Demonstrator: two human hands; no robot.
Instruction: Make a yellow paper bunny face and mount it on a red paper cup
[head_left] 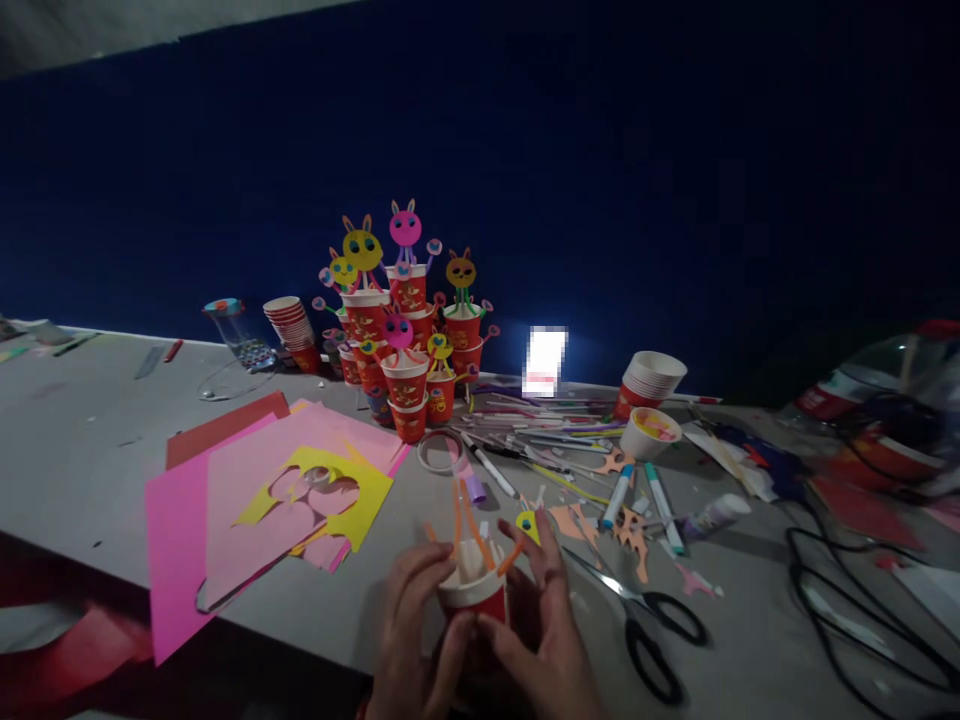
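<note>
At the table's front edge, a red paper cup (480, 603) with a white rim stands between my two hands. Orange fuzzy stems, which look like pipe cleaners (466, 520), rise out of it and bend over its rim. My left hand (420, 620) wraps the cup's left side, fingers at the rim and thumb on the front. My right hand (547, 630) curls round the right side, its thumb also on the front and its fingers close to an orange stem. Just beyond the right fingertips lies a small yellow paper piece (527, 526). Black-handled scissors (634, 598) lie open to the right.
Finished cup figures with paper faces (405, 375) stand stacked at the back. Pink paper sheets (247, 490) and a cut yellow sheet (367, 490) lie left. Stacked cups (651, 378), markers (619, 497), a tape roll (441, 452), a lit screen (545, 360) and a black cable (817, 600) surround the workspace.
</note>
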